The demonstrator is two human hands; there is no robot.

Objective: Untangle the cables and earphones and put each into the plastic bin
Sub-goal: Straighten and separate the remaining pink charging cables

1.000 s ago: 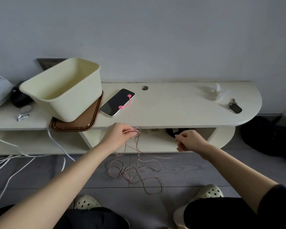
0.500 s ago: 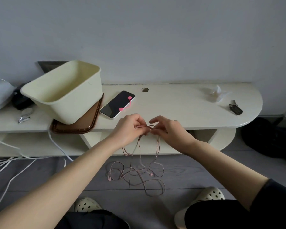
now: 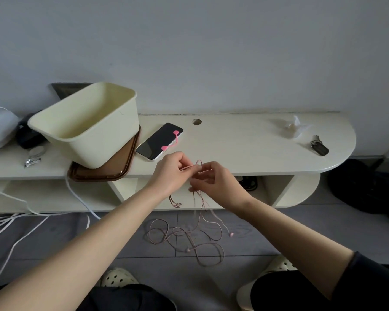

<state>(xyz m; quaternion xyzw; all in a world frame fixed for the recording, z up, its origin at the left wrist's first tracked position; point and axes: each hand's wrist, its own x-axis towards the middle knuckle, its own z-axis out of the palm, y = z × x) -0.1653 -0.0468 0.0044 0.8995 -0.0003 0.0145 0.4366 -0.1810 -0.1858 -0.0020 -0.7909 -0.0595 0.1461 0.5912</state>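
A thin pink earphone cable [image 3: 200,234] hangs from my hands in front of the shelf edge, and its tangled loops lie on the grey floor below. My left hand [image 3: 171,173] pinches a loop of the cable at the top. My right hand [image 3: 216,182] sits close beside it, fingers curled round strands of the same cable. The cream plastic bin [image 3: 88,129] stands tilted on a brown tray [image 3: 119,169] at the left of the shelf top; what is inside it is hidden.
A phone [image 3: 160,141] with a pink cable tie lies beside the bin. A key fob [image 3: 319,148] and crumpled tissue [image 3: 295,126] sit at the shelf's right end. White cables [image 3: 16,218] trail over the floor at left. A black bag [image 3: 364,189] lies at right.
My right hand came in from the right to meet my left hand. Both hands then rose with the cable, lifting more of it off the floor.
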